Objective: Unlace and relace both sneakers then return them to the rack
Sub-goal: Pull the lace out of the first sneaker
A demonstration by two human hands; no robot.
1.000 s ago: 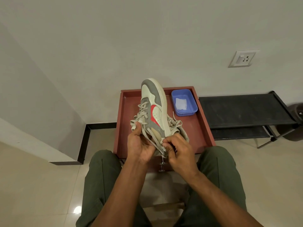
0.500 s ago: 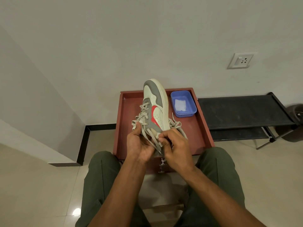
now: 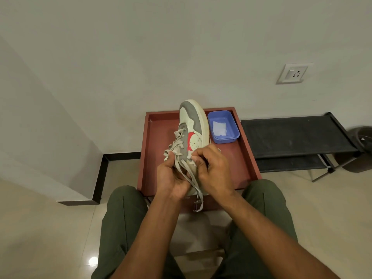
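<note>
Above the red-brown desk [image 3: 244, 158], both hands held one sneaker [image 3: 191, 125] with its toe pointing away from the person.

Left hand [image 3: 173, 176] gripped the laced side of the sneaker near its collar, with loose lace [image 3: 188, 176] running across the fingers and hanging down past the desk's near edge. Right hand [image 3: 214, 170] was closed on the shoe's opposite side, its fingertips pinching at the upper eyelets. A blue tray [image 3: 223, 125] holding a white cloth sat on the desk just beside the toe. A black rack [image 3: 291, 135] stood to the right of the desk.
</note>
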